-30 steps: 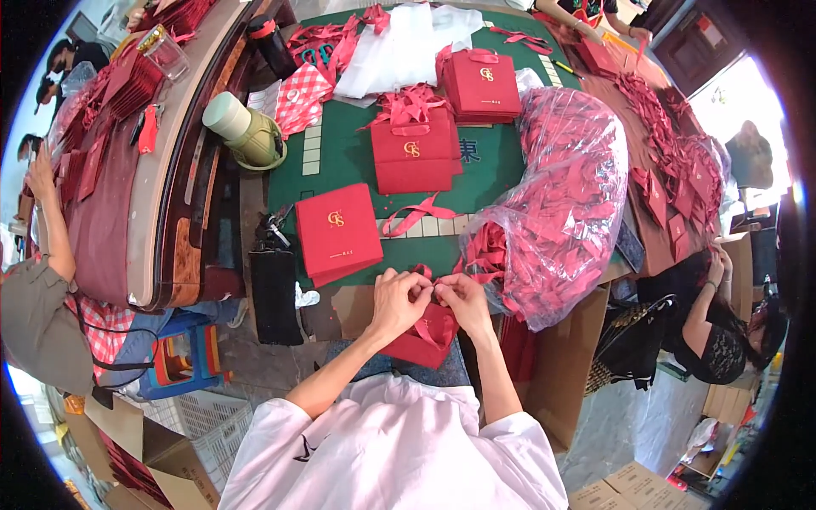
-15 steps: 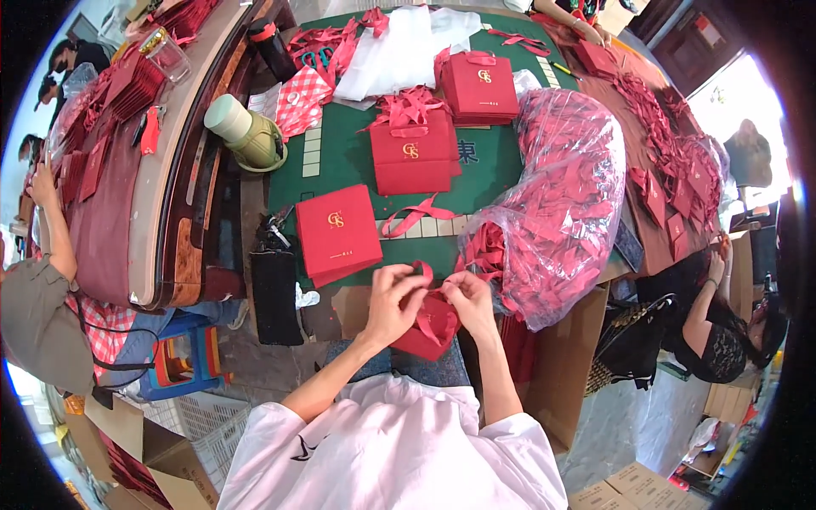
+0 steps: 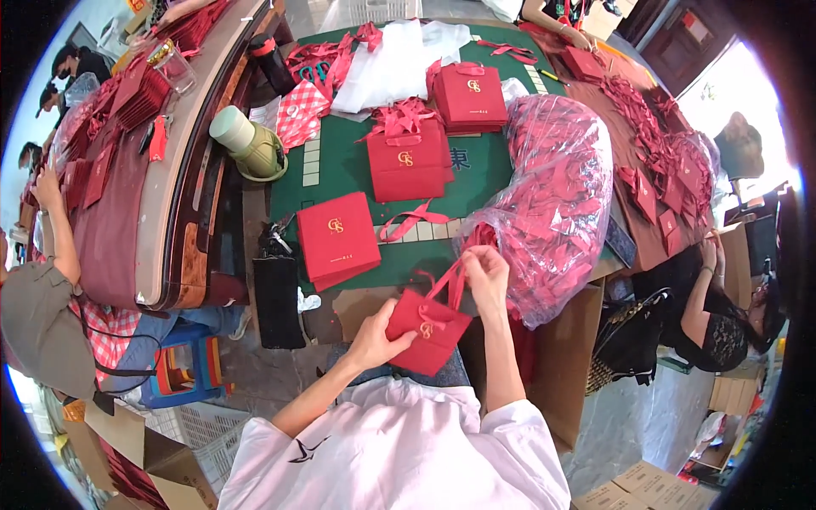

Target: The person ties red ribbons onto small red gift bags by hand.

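Note:
My left hand (image 3: 380, 338) grips a small red paper gift bag (image 3: 435, 350) by its left side, thumb across the front with its gold emblem. Above the bag, my right hand (image 3: 487, 274) pinches a red ribbon (image 3: 449, 287) that runs from the bag's top and holds it taut. On the green table beyond lie a flat stack of red bags (image 3: 338, 234) and a loose ribbon (image 3: 416, 221). Farther back sit two more bag stacks, one (image 3: 408, 161) with ribbons heaped on top, the other (image 3: 472, 98) to its right.
A clear plastic sack of red ribbons (image 3: 561, 204) bulges at the table's right. Toward the left stand a green jug (image 3: 248, 144) and a black bottle (image 3: 272, 66). Below the table's right edge is a cardboard box (image 3: 565, 365). Other people work at tables on both sides.
My hands were close together at the bag's top, fingers on the ribbon. Now the left has moved down to the bag's side, while the right has risen, drawing the ribbon up.

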Demonstrator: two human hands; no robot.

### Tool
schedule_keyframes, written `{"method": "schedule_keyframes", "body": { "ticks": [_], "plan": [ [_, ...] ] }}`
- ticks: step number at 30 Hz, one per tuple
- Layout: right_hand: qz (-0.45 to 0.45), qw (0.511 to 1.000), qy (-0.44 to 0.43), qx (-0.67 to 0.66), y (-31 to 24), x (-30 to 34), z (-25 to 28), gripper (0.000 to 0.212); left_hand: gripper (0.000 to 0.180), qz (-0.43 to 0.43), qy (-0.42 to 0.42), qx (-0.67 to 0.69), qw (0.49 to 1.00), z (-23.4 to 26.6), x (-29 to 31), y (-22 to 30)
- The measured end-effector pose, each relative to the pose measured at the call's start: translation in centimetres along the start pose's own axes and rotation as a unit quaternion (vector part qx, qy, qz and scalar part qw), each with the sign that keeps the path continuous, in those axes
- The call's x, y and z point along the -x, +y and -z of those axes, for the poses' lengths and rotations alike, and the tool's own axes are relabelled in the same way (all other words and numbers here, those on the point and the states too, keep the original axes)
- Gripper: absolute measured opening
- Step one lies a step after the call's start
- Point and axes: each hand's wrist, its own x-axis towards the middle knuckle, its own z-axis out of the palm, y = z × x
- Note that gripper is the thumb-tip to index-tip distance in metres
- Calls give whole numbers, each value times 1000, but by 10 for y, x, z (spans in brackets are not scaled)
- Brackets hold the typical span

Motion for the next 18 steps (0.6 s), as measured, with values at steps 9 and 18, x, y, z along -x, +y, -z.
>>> {"method": "schedule_keyframes", "body": {
  "ticks": [9, 18],
  "plan": [
    [-9, 1000, -17, 20, -23, -3, -11, 12, 55, -12, 15, 39, 999, 10, 5, 4],
    [187, 967, 18, 174, 25, 52, -1, 15, 60, -114, 151, 144, 971, 54, -76, 29]
  ]
}}
